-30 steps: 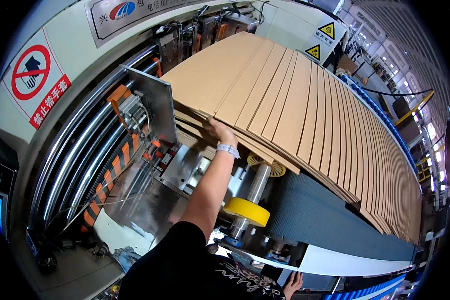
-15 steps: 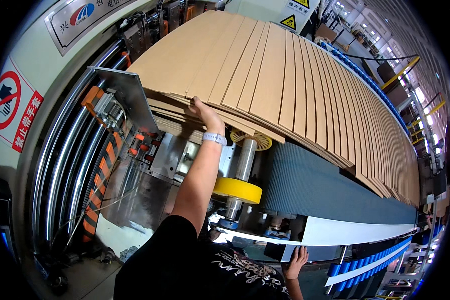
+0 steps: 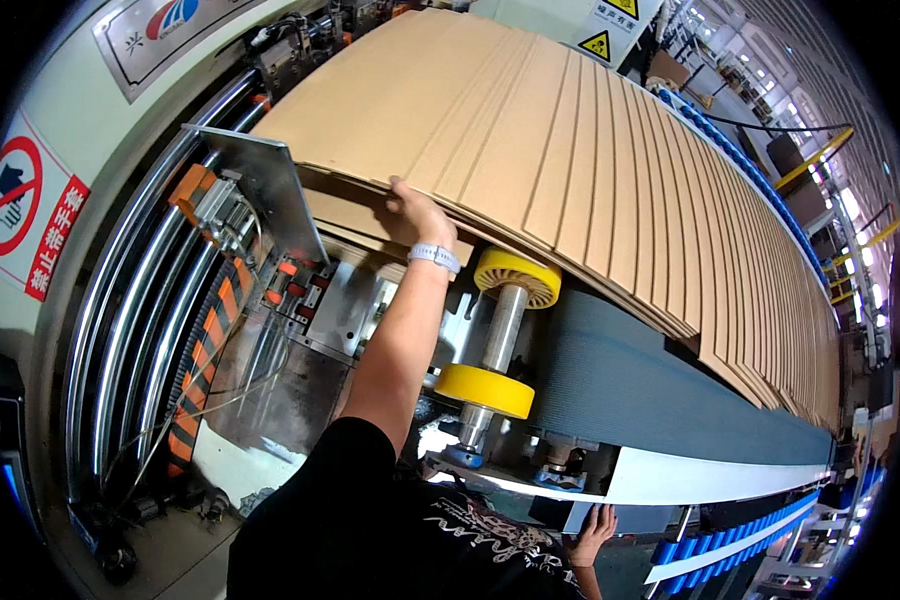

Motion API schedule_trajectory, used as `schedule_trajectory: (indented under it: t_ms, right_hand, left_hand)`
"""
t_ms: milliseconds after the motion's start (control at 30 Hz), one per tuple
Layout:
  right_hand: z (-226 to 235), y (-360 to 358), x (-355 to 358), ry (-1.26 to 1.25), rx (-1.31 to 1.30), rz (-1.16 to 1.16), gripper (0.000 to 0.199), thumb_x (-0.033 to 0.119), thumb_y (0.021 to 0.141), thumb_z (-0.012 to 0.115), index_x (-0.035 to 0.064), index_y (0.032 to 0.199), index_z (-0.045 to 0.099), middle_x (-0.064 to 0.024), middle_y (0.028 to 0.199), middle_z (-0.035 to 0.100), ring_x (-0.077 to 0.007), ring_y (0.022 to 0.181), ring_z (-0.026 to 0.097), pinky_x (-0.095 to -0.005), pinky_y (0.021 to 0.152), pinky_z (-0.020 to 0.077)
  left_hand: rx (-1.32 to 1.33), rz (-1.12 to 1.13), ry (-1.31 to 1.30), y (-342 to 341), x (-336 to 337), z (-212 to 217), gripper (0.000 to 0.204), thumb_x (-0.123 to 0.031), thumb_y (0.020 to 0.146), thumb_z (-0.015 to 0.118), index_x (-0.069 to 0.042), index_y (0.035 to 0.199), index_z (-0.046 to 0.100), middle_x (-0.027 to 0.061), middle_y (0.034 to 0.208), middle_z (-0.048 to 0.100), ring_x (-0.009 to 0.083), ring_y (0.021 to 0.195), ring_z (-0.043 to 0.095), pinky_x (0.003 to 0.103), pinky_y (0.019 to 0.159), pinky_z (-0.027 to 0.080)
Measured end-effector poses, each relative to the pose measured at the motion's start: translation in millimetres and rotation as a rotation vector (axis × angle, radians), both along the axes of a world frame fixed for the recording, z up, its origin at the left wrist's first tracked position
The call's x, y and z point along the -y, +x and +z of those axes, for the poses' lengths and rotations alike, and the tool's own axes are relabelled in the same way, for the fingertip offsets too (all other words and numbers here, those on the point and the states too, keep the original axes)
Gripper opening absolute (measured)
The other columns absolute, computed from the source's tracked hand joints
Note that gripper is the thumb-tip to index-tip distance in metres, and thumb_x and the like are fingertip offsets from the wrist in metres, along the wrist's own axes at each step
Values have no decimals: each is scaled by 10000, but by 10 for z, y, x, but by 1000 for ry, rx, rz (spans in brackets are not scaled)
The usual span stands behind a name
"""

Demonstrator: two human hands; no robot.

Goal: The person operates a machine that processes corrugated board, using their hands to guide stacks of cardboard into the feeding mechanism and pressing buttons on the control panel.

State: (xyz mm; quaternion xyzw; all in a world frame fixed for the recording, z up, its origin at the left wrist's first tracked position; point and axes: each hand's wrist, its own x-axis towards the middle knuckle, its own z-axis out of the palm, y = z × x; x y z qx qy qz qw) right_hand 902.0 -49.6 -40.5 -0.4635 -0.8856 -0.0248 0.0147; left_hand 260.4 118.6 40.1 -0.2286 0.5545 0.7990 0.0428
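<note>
The left hand (image 3: pixel 417 213) reaches up and forward to the near edge of the shingled cardboard sheets (image 3: pixel 570 160), its grip pinched on that edge, fingers tucked under the top layers and thumb on the face, likely to steady or square the stack where it overhangs. The sheets lie overlapped like tiles along the grey belt (image 3: pixel 630 385), each one lapping the next so that they ride as one run. Two yellow wheels (image 3: pixel 518 280) on a steel shaft stand just beside the wrist, under the overhang. The right hand (image 3: pixel 595 530) hangs low by the blue rollers (image 3: pixel 730 545), fingers spread, holding nothing.
</note>
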Motion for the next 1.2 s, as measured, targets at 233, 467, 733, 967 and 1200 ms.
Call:
schedule_trajectory:
  t_ms: [233, 467, 733, 967, 1200]
  right_hand:
    - [36, -48, -14, -15, -11, -23, 779, 183, 607, 675, 20, 1277, 313, -227, 1322, 271, -418, 1251, 224, -590, 996, 157]
    - [17, -37, -16, -41, -28, -37, 793, 153, 592, 676, 43, 1285, 307, -223, 1324, 271, -411, 1249, 230, -589, 1000, 155]
    - [40, -55, -29, -33, -55, -30, 776, 165, 625, 664, 63, 1297, 289, -230, 1320, 278, -417, 1248, 234, -594, 992, 158]
    - [45, -24, -36, -68, -58, -37, 764, 138, 608, 655, 61, 1285, 307, -227, 1310, 276, -422, 1244, 233, -593, 996, 156]
    - [32, -21, -71, -90, -63, -30, 784, 127, 594, 658, 58, 1287, 300, -230, 1304, 272, -431, 1236, 234, -605, 993, 155]
  left_hand:
    - [-185, -93, 625, -360, -43, -144, 725, -558, 872, 229, 19, 1304, 307, 149, 1383, 289, 277, 1248, 302, 356, 1037, 231]
    - [-199, -21, 602, -709, -8, -1189, 599, -429, 878, 381, 15, 1278, 331, 126, 1351, 332, 239, 1187, 372, 340, 996, 295]
    - [-124, -207, 396, -89, 144, -1118, 606, -407, 897, 300, 33, 1312, 263, 144, 1398, 230, 230, 1263, 254, 347, 1048, 184]
    - [-47, -357, 549, 215, 453, -1820, 447, -406, 903, 341, -78, 1175, 475, 47, 1180, 489, 221, 1066, 452, 372, 956, 325]
    - [205, -376, 436, 126, 475, -2687, 554, -456, 905, 278, -92, 1319, 339, 46, 1361, 347, 235, 1231, 326, 353, 1032, 201]
